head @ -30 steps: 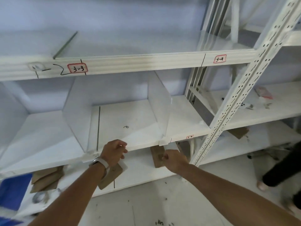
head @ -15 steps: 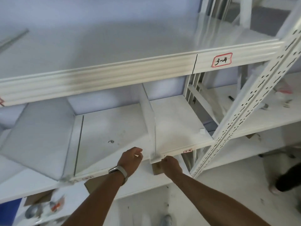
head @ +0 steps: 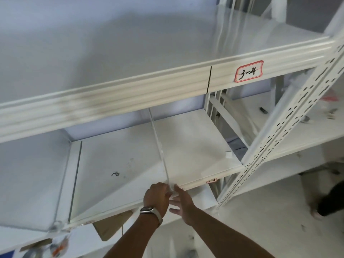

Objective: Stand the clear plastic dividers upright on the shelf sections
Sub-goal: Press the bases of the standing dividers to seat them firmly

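A clear plastic divider point(head: 158, 144) stands upright on the middle white shelf point(head: 197, 151), seen edge-on as a thin line running front to back. My left hand point(head: 157, 195), with a watch on the wrist, pinches the divider's front bottom corner at the shelf lip. My right hand point(head: 181, 201) is just right of it, fingers spread, touching the shelf's front edge below the divider. A second clear divider point(head: 33, 185) stands on the same shelf further left.
The upper shelf point(head: 130, 94) carries a red-bordered label "3-4" point(head: 248, 71). A perforated white upright point(head: 279, 135) slants at the right. Cardboard pieces point(head: 109, 228) lie on the lower shelf. Another person's dark shoe point(head: 329, 202) is on the floor at right.
The view swung right and closer, so the divider now shows edge-on. Both hands came together at its front bottom corner, and my right hand's fingers spread apart.
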Demonstrator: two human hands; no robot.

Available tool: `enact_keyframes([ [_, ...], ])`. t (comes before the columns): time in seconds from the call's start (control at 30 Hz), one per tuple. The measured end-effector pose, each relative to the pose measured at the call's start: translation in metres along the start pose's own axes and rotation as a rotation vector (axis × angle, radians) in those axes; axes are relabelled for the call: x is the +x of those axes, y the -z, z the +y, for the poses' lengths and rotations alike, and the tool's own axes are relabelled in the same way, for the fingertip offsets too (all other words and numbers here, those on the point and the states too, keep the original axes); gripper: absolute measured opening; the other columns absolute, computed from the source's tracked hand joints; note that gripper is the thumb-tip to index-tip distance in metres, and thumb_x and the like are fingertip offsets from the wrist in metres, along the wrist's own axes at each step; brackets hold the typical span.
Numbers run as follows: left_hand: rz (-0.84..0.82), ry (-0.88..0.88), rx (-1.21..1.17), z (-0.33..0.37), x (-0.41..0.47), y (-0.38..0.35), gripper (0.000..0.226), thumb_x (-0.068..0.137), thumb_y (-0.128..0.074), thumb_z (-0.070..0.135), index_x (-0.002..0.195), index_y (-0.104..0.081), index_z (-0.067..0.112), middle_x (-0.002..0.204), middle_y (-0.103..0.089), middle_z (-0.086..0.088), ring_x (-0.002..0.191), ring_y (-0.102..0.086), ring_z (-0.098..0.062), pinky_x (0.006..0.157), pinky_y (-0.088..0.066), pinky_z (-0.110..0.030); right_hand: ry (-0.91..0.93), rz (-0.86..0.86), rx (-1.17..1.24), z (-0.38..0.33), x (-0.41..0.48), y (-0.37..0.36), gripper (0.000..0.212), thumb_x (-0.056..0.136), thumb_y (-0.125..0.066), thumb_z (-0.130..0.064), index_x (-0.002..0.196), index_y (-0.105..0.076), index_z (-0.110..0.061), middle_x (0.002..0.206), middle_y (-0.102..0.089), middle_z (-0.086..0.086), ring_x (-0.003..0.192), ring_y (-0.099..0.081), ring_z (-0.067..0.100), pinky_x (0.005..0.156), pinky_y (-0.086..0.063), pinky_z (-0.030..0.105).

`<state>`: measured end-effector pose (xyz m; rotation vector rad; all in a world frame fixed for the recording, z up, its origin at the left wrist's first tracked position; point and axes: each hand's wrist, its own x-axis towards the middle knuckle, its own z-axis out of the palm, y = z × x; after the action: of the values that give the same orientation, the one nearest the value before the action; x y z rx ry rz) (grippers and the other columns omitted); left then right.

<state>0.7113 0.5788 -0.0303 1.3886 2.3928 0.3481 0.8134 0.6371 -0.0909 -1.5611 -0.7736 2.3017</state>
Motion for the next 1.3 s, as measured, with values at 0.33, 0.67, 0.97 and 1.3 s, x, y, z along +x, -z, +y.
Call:
enact_keyframes([
  [0.33,-0.023,-0.234,0.309,-0.015,0.010,-0.016,0.015,0.074,-0.062,0.027,0.074,-0.076,0.023,0.079,-0.073,0.007,0.088,-0.068,-0.021,0.071,-0.055,-0.032,0.041,-0.040,0.282,0.006,0.017,-0.004,0.028,0.089,-0.070,-0.028,0.112,-0.065,-0.012,0.115,-0.071,0.017,0.111,-0.065,0.037,0.103,-0.046,0.056],
  [0.67,0.070,-0.269,0.247,-0.013,0.014,-0.022,0.026,0.075,-0.052,0.028,0.065,-0.075,0.021,0.068,-0.071,0.006,0.077,-0.068,-0.021,0.072,-0.054,-0.028,0.064,0.005,0.243,0.006,0.027,0.001,0.019,0.089,-0.071,-0.028,0.100,-0.064,-0.013,0.104,-0.075,0.015,0.102,-0.070,0.034,0.103,-0.048,0.051],
  [0.97,0.095,-0.235,0.194,-0.008,0.013,-0.023,0.011,0.064,-0.081,0.015,0.073,-0.078,0.020,0.073,-0.074,0.004,0.074,-0.069,-0.020,0.070,-0.055,-0.029,0.104,0.029,0.259,0.009,0.031,0.006,0.047,0.083,-0.077,-0.027,0.122,-0.060,-0.008,0.107,-0.075,0.015,0.097,-0.073,0.030,0.089,-0.055,0.040],
  [1.3,0.183,-0.244,0.099,0.001,0.011,-0.024,0.013,0.062,-0.086,0.015,0.072,-0.077,0.019,0.070,-0.073,0.004,0.069,-0.069,-0.019,0.063,-0.057,-0.028,0.080,0.078,0.328,0.008,0.033,0.005,0.072,0.069,-0.086,-0.029,0.131,-0.056,-0.009,0.112,-0.073,0.017,0.098,-0.073,0.033,0.079,-0.058,0.038],
])
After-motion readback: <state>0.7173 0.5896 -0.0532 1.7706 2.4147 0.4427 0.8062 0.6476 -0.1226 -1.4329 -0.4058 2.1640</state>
